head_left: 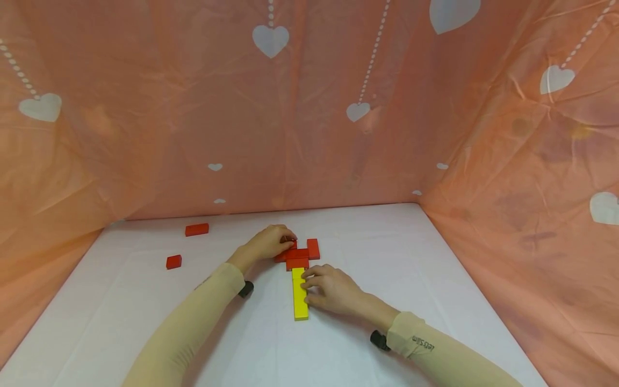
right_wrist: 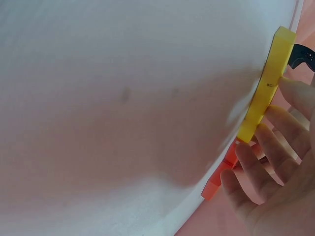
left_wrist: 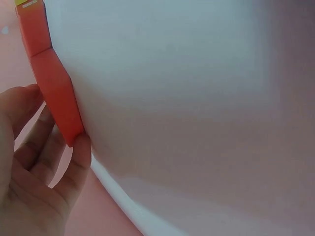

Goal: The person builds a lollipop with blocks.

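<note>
On the bench (head_left: pixel 411 247), a red cluster (head_left: pixel 297 264) is met by a yellow bar (head_left: pixel 300 301), apparently mostly arranged; one block (left_wrist: pixel 59 93) is pinched by the left hand (head_left: pixel 263 243), the bar touched by the spread right hand (head_left: pixel 333 290); two outliers (head_left: pixel 196 230) (head_left: pixel 174 262) seem unplaced.

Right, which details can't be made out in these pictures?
Head view: red block, partly hidden by left hand.
Head view: writing on left sleeve, too small to read.
Left wrist view: yellow block, cut off by top edge.
Right wrist view: dark mark on long yellow block, blurred.
</note>
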The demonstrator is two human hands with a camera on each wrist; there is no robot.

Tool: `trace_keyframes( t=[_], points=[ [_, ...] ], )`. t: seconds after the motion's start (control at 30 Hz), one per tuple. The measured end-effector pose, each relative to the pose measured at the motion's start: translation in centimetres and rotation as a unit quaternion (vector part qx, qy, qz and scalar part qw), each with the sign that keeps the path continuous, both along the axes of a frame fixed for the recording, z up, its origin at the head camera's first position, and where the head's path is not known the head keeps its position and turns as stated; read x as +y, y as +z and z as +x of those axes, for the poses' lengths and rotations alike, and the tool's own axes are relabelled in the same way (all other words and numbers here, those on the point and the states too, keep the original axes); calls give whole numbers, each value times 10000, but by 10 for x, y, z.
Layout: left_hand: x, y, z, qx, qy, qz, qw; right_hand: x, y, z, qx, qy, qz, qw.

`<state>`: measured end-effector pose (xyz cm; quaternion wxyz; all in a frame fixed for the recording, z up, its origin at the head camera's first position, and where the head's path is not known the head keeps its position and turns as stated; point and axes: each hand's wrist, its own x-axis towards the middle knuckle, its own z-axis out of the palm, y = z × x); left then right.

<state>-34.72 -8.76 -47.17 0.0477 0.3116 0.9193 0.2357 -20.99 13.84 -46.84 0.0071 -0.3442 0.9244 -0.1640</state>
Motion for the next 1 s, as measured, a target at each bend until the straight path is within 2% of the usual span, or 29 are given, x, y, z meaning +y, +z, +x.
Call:
trace_keyframes(
  t=[0.23, 0.63, 0.73, 0.83, 1.0],
  points=[
    [0, 0, 0, 3, -29, 53, 10000, -1, 1, 0, 26, 6, 6, 10000],
    [-1, 2, 2, -9, 125, 15, 9999, -1, -1, -2, 51, 8, 3, 10000],
    [-4, 3, 3, 30, 269, 95, 9996, -1, -1, -1, 51, 14, -7, 10000],
    [-10, 9, 6, -35, 557, 284, 9980, -1, -1, -1, 19, -10, -1, 10000],
    [-30, 22, 13, -90, 1005, 634, 9929, 0, -1, 0, -26, -77, 30, 10000]
  ],
)
